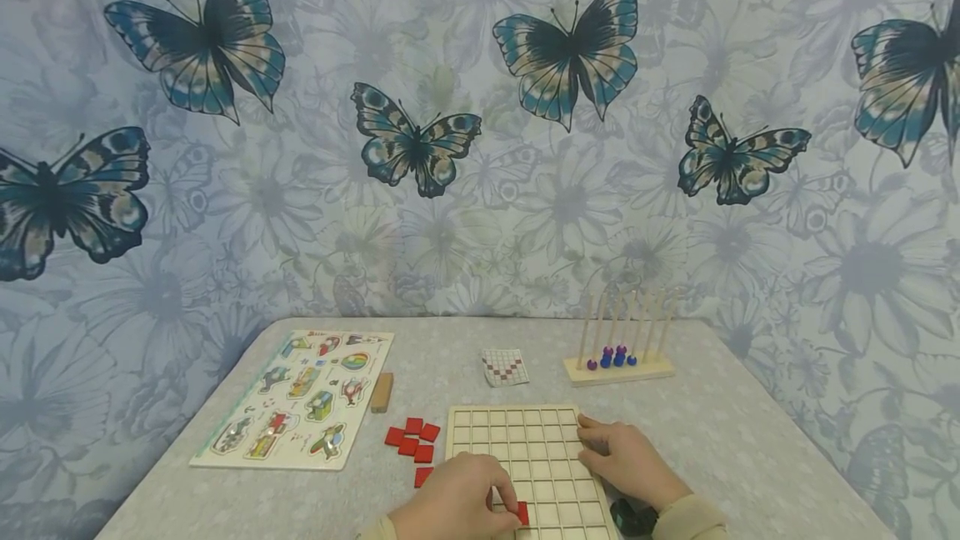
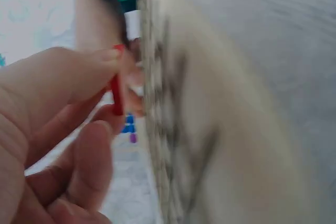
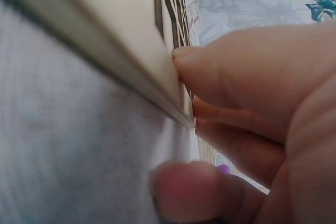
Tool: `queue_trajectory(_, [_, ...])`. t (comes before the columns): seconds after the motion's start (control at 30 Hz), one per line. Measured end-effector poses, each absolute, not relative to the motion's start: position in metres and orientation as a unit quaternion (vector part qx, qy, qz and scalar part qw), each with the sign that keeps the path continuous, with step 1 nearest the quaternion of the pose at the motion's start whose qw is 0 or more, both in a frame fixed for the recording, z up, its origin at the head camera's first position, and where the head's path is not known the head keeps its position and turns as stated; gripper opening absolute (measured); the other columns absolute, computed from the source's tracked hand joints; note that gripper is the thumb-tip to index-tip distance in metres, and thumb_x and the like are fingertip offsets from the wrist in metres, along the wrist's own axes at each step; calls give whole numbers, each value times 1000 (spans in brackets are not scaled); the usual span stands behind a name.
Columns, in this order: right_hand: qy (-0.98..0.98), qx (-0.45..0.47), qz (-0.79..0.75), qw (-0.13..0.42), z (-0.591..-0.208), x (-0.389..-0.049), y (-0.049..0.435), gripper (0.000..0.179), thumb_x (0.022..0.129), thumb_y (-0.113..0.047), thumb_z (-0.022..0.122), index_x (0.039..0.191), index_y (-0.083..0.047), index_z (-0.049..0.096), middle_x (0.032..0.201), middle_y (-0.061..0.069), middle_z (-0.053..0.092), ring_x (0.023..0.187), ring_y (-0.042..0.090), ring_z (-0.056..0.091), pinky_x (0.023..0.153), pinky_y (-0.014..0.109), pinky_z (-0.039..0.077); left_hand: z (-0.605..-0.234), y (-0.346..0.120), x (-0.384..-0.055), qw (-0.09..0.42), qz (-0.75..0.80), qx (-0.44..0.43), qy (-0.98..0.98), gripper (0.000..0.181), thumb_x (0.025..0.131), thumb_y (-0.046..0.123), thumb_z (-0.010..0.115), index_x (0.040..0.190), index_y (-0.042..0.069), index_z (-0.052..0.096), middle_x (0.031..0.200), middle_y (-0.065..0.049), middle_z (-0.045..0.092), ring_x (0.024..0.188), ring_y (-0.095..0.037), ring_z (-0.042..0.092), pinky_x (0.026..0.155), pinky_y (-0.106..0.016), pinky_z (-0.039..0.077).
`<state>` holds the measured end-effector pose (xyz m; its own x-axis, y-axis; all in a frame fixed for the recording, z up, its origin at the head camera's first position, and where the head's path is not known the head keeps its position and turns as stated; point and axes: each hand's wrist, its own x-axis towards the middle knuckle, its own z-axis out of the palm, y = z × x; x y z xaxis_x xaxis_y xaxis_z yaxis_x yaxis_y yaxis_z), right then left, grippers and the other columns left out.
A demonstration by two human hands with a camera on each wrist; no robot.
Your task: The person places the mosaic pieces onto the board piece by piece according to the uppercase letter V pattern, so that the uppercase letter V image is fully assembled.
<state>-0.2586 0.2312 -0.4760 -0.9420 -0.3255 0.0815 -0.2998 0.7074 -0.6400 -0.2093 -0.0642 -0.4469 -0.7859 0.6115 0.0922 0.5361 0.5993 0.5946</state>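
Observation:
My left hand (image 1: 461, 498) pinches a small red square tile (image 2: 117, 98) between thumb and fingertips. The tile stands on edge, close over the left-middle near part of a pale wooden grid board (image 1: 551, 515). My right hand (image 1: 630, 457) holds the board's right edge near its far corner. In the right wrist view, one fingertip (image 3: 185, 59) lies on the board's face and other fingers sit along its side. Several loose red tiles (image 1: 408, 447) lie left of the board, partly beside my left hand. The squares visible around the hands hold no tiles.
A picture puzzle board (image 1: 300, 407) lies at the left, with a wooden block (image 1: 382, 392) beside it. Beyond the grid board is a paper pattern card (image 1: 505, 367). A peg stand with blue and purple beads (image 1: 618, 361) stands at the back right.

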Motion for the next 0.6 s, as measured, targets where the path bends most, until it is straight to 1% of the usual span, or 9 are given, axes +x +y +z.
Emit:
queue_trajectory(0.13, [923,-174,-344,21,-477,-259,232,45,94,-24,75,130,3,68,149,17,56,134,49,53,106,68,40,-462,-57,-215,56,303,338,889,11,85,31,84,79,32,76,75,24,56,66,7,52,59,-16,45])
queue_trajectory(0.3, [924,-171,-342,24,-477,-259,232,46,95,-24,75,131,2,67,149,16,55,134,49,53,106,67,40,-474,-59,-218,24,307,371,876,8,88,31,82,82,30,77,78,25,57,69,10,52,63,-13,45])
queue_trajectory(0.53, [923,-176,-342,20,-478,-259,232,46,94,-24,75,131,3,67,149,17,56,132,48,54,105,66,42,-477,-60,-219,45,346,352,868,8,89,33,80,81,32,77,80,24,57,67,8,51,60,-15,46])
queue_trajectory(0.6, [923,-176,-341,19,-478,-260,232,46,94,-25,75,130,2,68,148,17,56,132,48,55,105,66,42,-479,-60,-219,34,347,356,867,9,89,33,81,81,32,77,82,24,58,67,8,52,60,-15,46])
